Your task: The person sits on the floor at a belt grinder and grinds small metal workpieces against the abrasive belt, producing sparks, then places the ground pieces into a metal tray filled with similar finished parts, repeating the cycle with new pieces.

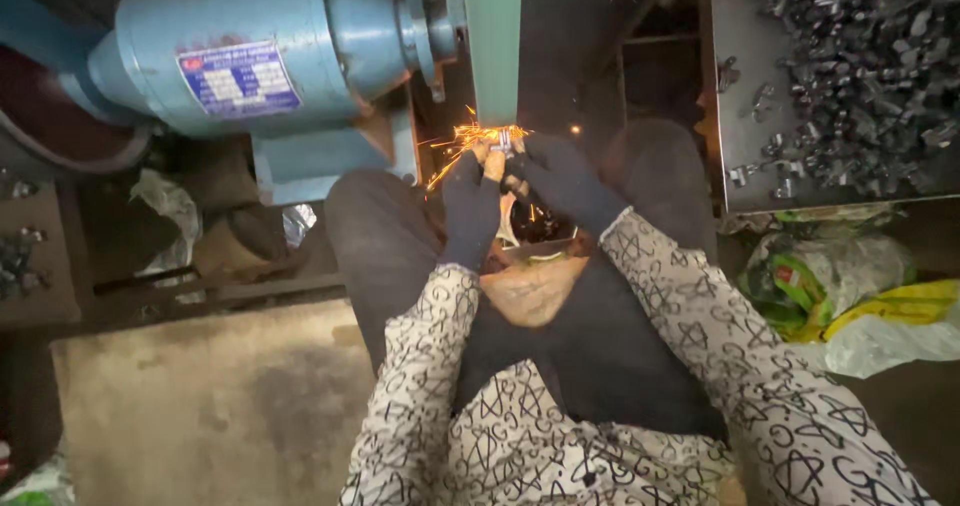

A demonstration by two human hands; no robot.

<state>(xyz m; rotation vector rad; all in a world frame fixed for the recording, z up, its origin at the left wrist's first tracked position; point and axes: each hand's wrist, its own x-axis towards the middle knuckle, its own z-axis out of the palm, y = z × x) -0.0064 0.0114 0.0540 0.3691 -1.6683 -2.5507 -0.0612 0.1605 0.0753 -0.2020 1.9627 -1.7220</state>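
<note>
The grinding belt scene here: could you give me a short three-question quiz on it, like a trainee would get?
1. True or false: both gloved hands, the left hand and the right hand, press one small metal part against the green belt.
2. Which way do the orange sparks fly: A) toward the blue motor side, B) toward the tray of metal parts, C) straight up the belt?
3. Fill in: the bin at the right edge holds a heap of dark ____ pieces.

Key: 1 true. 2 A: they spray left and downward, on the motor's side. 3 metal.
</note>
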